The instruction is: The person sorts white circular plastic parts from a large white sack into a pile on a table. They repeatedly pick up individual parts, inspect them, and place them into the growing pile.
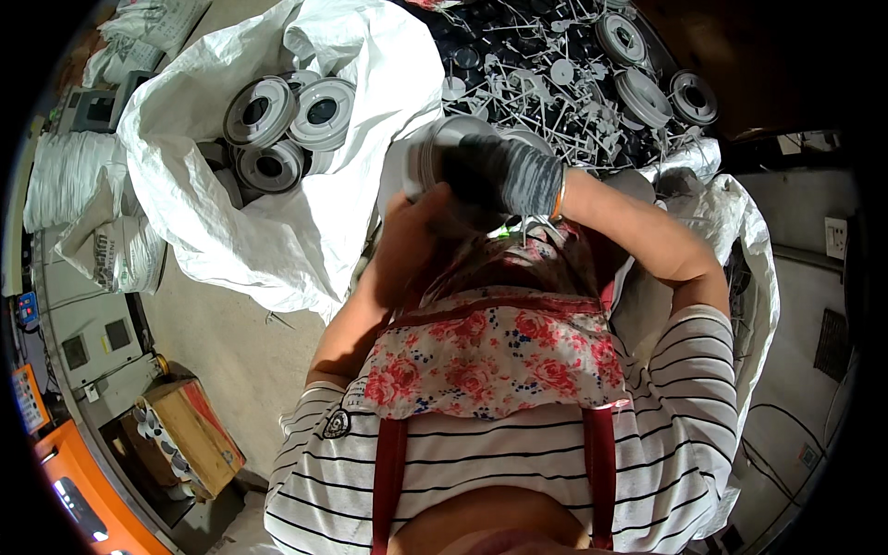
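Observation:
A grey-white round plastic part (430, 148), ringed like a wheel rim, is between my hands at the near edge of the heap. My bare left hand (416, 222) is closed against its near side. Over the part lies my right hand (486, 176), in a grey knitted glove with black-coated fingers; those fingers are smeared by motion, so their grip cannot be made out. Just left of the part stands a large white woven sack (305, 227), its mouth wide. Several similar grey rings (324, 113) with dark centres sit in it.
Beyond my hands, a dark heap carries thin white plastic sprues (564, 102). More round parts (643, 97) lie at its right side. Another white sack (754, 250) stands by my right arm. At lower left are a cardboard box (190, 435) and an orange machine (83, 490).

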`<control>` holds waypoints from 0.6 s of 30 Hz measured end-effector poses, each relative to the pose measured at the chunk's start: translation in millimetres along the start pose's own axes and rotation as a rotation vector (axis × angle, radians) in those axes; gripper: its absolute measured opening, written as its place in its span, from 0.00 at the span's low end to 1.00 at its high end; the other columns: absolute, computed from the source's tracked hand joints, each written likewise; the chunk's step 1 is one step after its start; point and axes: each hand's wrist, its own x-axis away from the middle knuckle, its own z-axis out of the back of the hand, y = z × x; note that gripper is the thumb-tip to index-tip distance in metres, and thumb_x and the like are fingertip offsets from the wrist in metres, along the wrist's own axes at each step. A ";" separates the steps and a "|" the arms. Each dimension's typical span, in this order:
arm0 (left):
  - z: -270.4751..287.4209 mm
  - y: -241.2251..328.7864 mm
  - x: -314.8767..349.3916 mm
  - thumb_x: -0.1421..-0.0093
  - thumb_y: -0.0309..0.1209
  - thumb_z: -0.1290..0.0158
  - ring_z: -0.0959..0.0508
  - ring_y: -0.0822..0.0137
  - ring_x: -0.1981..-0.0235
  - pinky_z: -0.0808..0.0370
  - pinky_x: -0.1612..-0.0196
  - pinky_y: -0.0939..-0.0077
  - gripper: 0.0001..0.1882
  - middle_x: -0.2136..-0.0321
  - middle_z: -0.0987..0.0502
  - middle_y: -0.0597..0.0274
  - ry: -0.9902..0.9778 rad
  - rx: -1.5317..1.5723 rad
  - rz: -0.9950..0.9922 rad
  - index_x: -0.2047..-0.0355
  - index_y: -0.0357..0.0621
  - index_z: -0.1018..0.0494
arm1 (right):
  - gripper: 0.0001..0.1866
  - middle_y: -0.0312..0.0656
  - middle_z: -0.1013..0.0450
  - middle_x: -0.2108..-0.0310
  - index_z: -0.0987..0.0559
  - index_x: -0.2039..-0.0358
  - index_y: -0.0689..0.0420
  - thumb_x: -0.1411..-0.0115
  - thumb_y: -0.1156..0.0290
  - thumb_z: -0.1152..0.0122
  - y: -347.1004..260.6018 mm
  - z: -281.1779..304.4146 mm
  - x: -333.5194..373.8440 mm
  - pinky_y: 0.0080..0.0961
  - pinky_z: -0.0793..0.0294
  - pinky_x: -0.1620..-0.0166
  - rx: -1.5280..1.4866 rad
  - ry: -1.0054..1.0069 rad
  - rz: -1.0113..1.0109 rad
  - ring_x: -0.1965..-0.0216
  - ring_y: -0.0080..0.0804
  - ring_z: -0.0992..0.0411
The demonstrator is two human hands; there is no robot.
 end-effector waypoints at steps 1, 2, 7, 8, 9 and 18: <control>11.4 -5.5 -3.5 0.42 0.25 0.50 0.22 0.68 0.72 0.24 0.67 0.75 0.07 0.71 0.23 0.58 -0.024 0.067 0.057 0.64 0.34 0.27 | 0.25 0.50 0.31 0.50 0.33 0.46 0.59 0.45 0.69 0.45 0.2 -0.3 1.5 0.28 0.34 0.46 -0.062 -0.017 0.027 0.49 0.41 0.32; 7.0 -1.2 -1.1 0.42 0.25 0.49 0.22 0.69 0.72 0.24 0.67 0.76 0.07 0.72 0.22 0.58 -0.009 0.084 0.088 0.65 0.34 0.27 | 0.25 0.50 0.30 0.51 0.32 0.46 0.59 0.46 0.69 0.45 1.2 -2.3 2.8 0.28 0.33 0.47 -0.126 -0.036 0.052 0.49 0.40 0.32; -10.6 2.4 14.1 0.46 0.26 0.43 0.22 0.70 0.69 0.25 0.65 0.79 0.12 0.69 0.22 0.58 0.120 -0.379 -0.003 0.61 0.35 0.27 | 0.21 0.50 0.28 0.57 0.30 0.51 0.61 0.44 0.64 0.45 25.6 -58.3 3.7 0.30 0.28 0.56 -0.156 0.032 -0.198 0.58 0.42 0.28; -11.2 2.9 16.8 0.47 0.26 0.42 0.22 0.70 0.69 0.26 0.65 0.79 0.13 0.69 0.22 0.59 0.118 -0.559 -0.041 0.61 0.36 0.27 | 0.19 0.49 0.26 0.62 0.27 0.56 0.62 0.43 0.62 0.46 28.1 -65.1 0.8 0.32 0.27 0.60 -0.387 0.066 -0.228 0.62 0.42 0.27; -9.3 4.7 19.0 0.47 0.26 0.41 0.22 0.70 0.68 0.26 0.64 0.79 0.15 0.68 0.22 0.59 0.115 -0.740 -0.083 0.60 0.36 0.27 | 0.18 0.49 0.25 0.64 0.26 0.58 0.62 0.43 0.61 0.46 31.7 -78.0 0.9 0.33 0.27 0.62 -0.748 0.144 -0.209 0.64 0.43 0.27; 29.2 94.0 -12.6 0.49 0.25 0.40 0.47 0.60 0.36 0.47 0.38 0.70 0.46 0.36 0.53 0.43 0.470 -0.962 -0.945 0.36 0.31 0.56 | 0.14 0.54 0.25 0.74 0.20 0.77 0.62 0.49 0.65 0.47 104.9 -17.6 49.3 0.37 0.25 0.65 0.319 -0.094 -0.700 0.70 0.49 0.25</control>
